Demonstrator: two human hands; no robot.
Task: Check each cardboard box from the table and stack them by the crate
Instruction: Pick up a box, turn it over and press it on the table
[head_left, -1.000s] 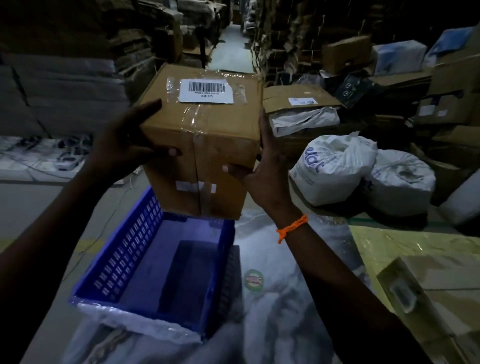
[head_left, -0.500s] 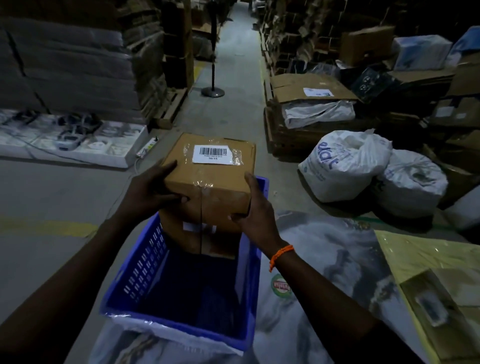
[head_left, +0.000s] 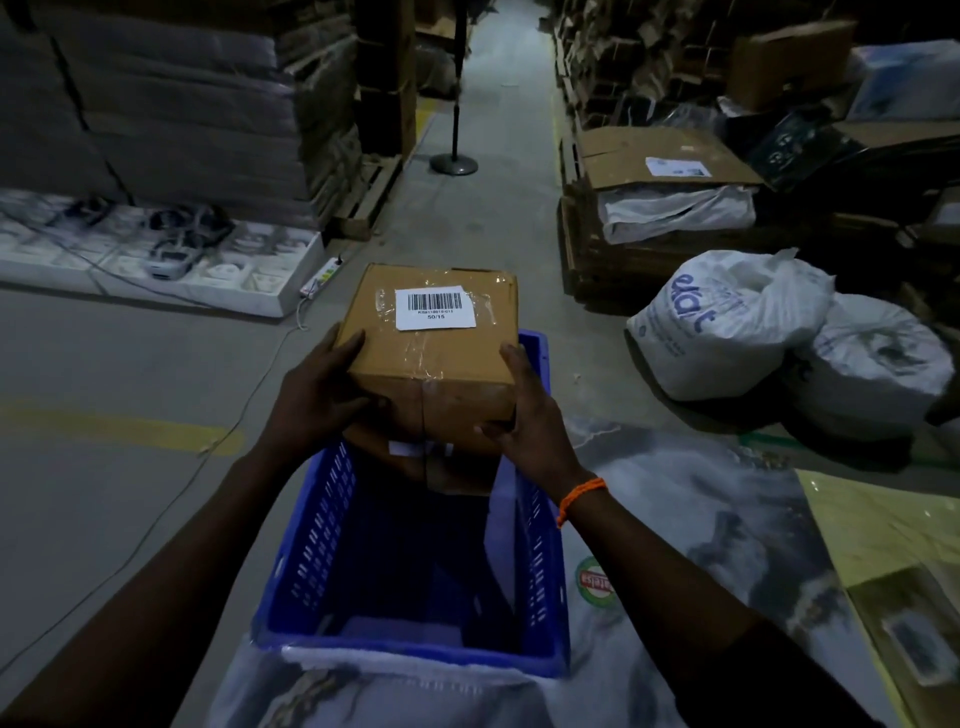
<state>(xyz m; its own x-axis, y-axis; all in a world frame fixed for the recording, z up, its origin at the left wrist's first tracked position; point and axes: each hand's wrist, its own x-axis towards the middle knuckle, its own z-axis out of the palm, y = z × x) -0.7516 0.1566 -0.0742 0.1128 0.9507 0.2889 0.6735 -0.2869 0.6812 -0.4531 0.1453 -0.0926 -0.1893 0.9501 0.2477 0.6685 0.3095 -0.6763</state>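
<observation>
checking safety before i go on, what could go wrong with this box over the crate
1. The cardboard box is gripped only at its sides by the left hand and right hand, with no visible support underneath, so it could slip and drop.
2. Its lower part hangs at the far end of the blue crate and might catch on the rim.
3. A cable crosses the dim floor on the left, which is a likely trip hazard.
</observation>
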